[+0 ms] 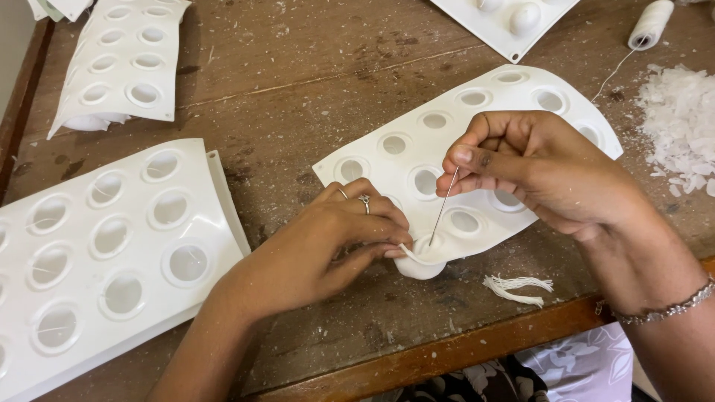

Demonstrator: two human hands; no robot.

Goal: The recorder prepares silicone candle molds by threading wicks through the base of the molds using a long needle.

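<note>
White silicone mould (pixel 477 149) hides the needle (pixel 442 207) tip; right hand (pixel 536 167) fingers pinch the needle, left hand (pixel 328 242) fingers squeeze one cup.

You have a white mould (pixel 477 141) with round cups lying bent on the tabletop (pixel 298 67), a thin needle (pixel 444 205) standing steeply in its near cup.

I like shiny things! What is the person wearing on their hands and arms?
Both arms are bare, with no sleeves showing. The left hand wears two thin silver rings, one with a small raised top. The right hand has no rings that show, but its wrist wears a silver chain bracelet of small links. The nails are short and plain.
</note>
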